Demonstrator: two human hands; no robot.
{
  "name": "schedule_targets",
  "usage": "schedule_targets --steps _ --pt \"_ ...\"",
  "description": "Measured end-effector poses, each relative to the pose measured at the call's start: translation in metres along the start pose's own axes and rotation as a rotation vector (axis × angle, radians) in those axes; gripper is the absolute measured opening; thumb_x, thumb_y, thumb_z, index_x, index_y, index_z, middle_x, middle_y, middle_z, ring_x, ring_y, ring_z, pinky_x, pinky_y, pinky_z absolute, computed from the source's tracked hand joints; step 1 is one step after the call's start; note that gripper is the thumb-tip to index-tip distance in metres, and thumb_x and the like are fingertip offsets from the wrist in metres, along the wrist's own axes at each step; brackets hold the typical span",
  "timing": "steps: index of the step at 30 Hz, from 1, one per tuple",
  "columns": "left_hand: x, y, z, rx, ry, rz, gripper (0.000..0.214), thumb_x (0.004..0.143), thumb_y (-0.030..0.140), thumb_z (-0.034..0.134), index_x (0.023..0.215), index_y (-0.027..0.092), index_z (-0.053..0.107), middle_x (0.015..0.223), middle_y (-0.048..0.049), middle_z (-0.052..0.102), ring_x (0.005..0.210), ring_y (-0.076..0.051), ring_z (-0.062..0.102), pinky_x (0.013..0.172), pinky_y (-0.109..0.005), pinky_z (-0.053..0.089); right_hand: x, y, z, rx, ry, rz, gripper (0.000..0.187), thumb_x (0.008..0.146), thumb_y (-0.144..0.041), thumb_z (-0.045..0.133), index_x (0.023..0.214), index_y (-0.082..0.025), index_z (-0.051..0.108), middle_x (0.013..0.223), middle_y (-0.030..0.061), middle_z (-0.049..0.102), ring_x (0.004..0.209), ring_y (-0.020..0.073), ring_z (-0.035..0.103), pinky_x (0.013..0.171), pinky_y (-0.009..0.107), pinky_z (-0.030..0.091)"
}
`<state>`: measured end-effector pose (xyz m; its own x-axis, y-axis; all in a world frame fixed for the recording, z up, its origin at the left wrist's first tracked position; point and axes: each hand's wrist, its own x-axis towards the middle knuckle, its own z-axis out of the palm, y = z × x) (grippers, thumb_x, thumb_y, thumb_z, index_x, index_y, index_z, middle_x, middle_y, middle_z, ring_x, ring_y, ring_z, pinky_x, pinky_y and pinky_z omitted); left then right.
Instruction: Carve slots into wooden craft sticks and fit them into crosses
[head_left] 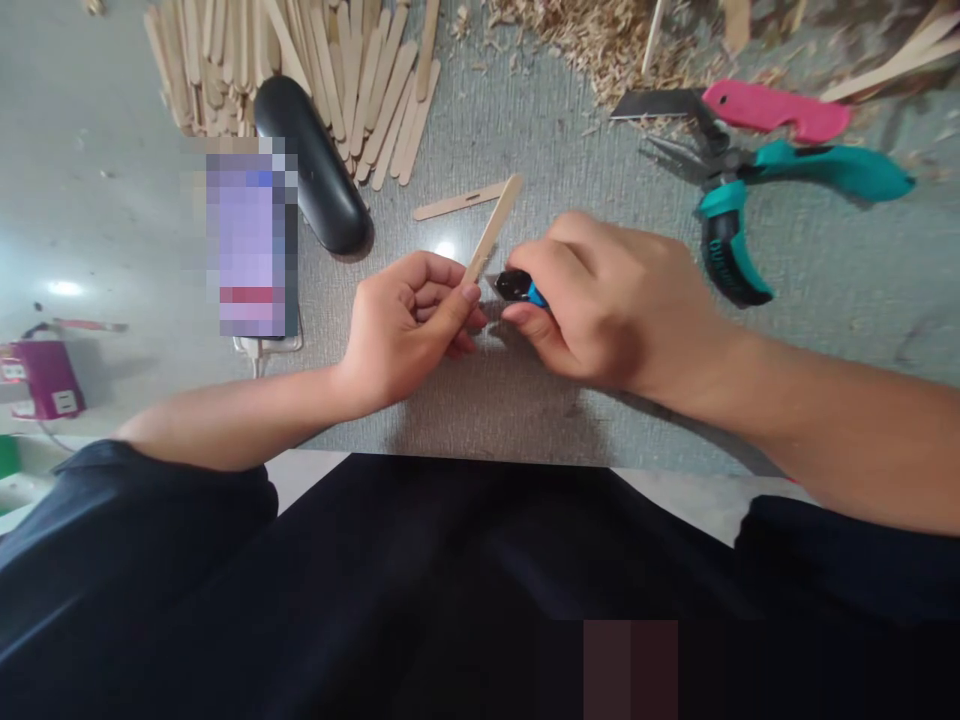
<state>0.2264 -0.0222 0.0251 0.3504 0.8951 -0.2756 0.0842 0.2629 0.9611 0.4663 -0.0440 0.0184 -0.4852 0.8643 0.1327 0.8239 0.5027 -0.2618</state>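
Pinched between the thumb and fingers of my left hand (420, 325) is a wooden craft stick (493, 228), tilted up and to the right, with a small nick or mark low on its edge. My right hand (607, 300) is wrapped round a utility knife (514, 286) with a black head and a blue body. Its tip points at the stick, close to my left fingers; whether blade and wood touch I cannot tell. Most of the knife is hidden in my palm. Just beyond, another craft stick (459, 203) with a small dark slot lies on the table.
Many craft sticks (375, 90) are heaped at the back left, by a black case (315, 165) and a phone (251, 245). Wood shavings (592, 50) cover the back. Teal-handled pliers (727, 200) and a pink-handled knife (776, 110) lie at the right. A purple box (49, 380) sits far left.
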Motion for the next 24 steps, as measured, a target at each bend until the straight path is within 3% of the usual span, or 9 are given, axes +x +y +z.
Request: schedule_targets --steps 7,11,17,20,24 --pt "-0.002 0.001 0.001 -0.02 -0.027 0.039 0.022 0.104 0.017 0.087 0.091 0.019 0.07 0.072 -0.0005 0.082 0.054 -0.009 0.075 0.053 -0.015 0.062 -0.002 -0.001 0.008 -0.023 0.092 -0.009 0.06 0.125 -0.065 0.037 0.122 -0.021 0.078 0.107 0.0152 0.077 0.082 0.0278 0.069 0.064 0.042 0.04" --pt "0.0 0.003 0.0 -0.01 -0.028 0.02 0.022 0.104 0.009 0.081 0.089 0.019 0.068 0.067 0.0006 0.079 0.05 -0.009 0.072 0.048 -0.015 0.058 -0.002 0.005 0.009 -0.028 0.147 0.079 0.057 0.124 -0.065 0.043 0.125 -0.021 0.079 0.108 0.0162 0.076 0.088 0.0302 0.074 0.069 0.042 0.045" --pt "0.0 0.001 -0.002 0.048 -0.041 0.035 0.018 0.107 0.018 0.079 0.092 0.019 0.069 0.068 -0.0007 0.079 0.049 -0.01 0.07 0.047 -0.017 0.055 0.0 0.009 0.009 0.11 0.268 0.228 0.05 0.119 -0.068 0.056 0.136 -0.025 0.075 0.124 0.0163 0.083 0.107 0.0347 0.081 0.086 0.048 0.061" --pt "-0.003 -0.002 -0.005 0.14 -0.095 0.129 0.024 0.11 0.032 0.081 0.092 0.019 0.072 0.069 -0.0011 0.079 0.05 -0.009 0.067 0.048 -0.019 0.051 0.0 0.007 0.008 0.165 0.376 0.177 0.039 0.116 -0.06 0.064 0.135 -0.027 0.073 0.121 0.0141 0.085 0.104 0.0336 0.082 0.088 0.05 0.064" --pt "-0.003 -0.005 -0.008 0.262 -0.1 0.224 0.041 0.116 0.044 0.073 0.082 0.02 0.07 0.063 0.0007 0.072 0.05 -0.008 0.059 0.051 -0.022 0.047 0.001 0.009 0.006 0.227 0.453 0.016 0.004 0.112 -0.033 0.068 0.11 -0.03 0.068 0.093 0.0048 0.08 0.079 0.0253 0.077 0.07 0.043 0.056"
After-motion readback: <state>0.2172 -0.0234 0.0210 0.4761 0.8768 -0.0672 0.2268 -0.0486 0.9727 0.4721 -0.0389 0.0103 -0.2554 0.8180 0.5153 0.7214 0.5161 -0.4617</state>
